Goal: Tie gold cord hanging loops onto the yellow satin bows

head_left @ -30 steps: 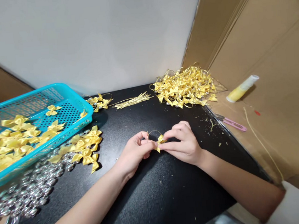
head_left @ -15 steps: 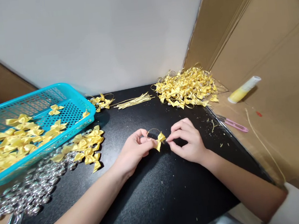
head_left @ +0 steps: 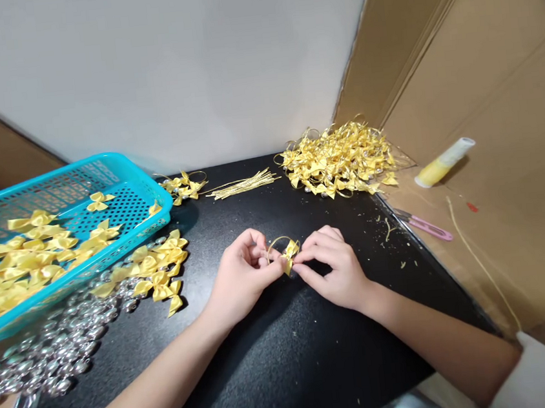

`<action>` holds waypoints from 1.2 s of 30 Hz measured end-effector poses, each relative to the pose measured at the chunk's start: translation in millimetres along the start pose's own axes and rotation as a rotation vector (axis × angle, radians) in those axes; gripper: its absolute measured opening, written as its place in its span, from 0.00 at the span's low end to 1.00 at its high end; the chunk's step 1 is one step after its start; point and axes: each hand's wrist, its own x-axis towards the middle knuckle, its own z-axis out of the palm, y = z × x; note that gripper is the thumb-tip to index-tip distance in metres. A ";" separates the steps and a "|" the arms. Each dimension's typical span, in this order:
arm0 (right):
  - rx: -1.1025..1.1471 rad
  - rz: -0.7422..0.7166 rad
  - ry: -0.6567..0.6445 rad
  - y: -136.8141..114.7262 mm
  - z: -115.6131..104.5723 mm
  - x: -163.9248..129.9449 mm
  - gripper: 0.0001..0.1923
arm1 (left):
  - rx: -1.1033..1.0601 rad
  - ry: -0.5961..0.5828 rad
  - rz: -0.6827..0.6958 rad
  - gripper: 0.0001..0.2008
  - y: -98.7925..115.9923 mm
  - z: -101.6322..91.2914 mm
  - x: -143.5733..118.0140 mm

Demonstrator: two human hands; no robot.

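Between my two hands, above the black tabletop (head_left: 250, 362), is a yellow ribbon bow (head_left: 288, 254) with a thin gold wire loop (head_left: 276, 240) arching up behind it. My left hand (head_left: 243, 269) pinches the bow from the left, thumb across its edge. From the right, my right hand (head_left: 332, 262) closes thumb and forefinger at the bow's other side. A small shiny piece shows just under the bow, too small to make out. Fingertips partly cover where the wire meets the bow.
At the left, a blue basket (head_left: 152, 223) holds yellow bows, with silver bells (head_left: 55, 356) and loose bows (head_left: 161, 284) before it. Gold wire strips (head_left: 244, 184) lie at the back. Finished-looking bows (head_left: 340, 158) form a heap at back right, near a pink cutter (head_left: 428, 226) and a tube (head_left: 445, 162).
My right hand has moved left, so its fingertips now meet the bow. The bow has turned slightly, and the wire loop now closes down to its right side.
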 end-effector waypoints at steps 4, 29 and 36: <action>-0.020 -0.022 0.043 -1.8 -5.2 1.6 0.05 | 0.066 0.028 0.044 0.17 -2.2 -0.7 0.4; 0.824 0.344 0.247 -7.3 -45.8 10.7 0.02 | 0.215 0.115 0.048 0.18 -30.0 -15.1 19.6; 0.737 0.343 0.374 1.5 -51.1 12.7 0.02 | 0.227 0.109 0.043 0.18 -30.1 -15.6 19.4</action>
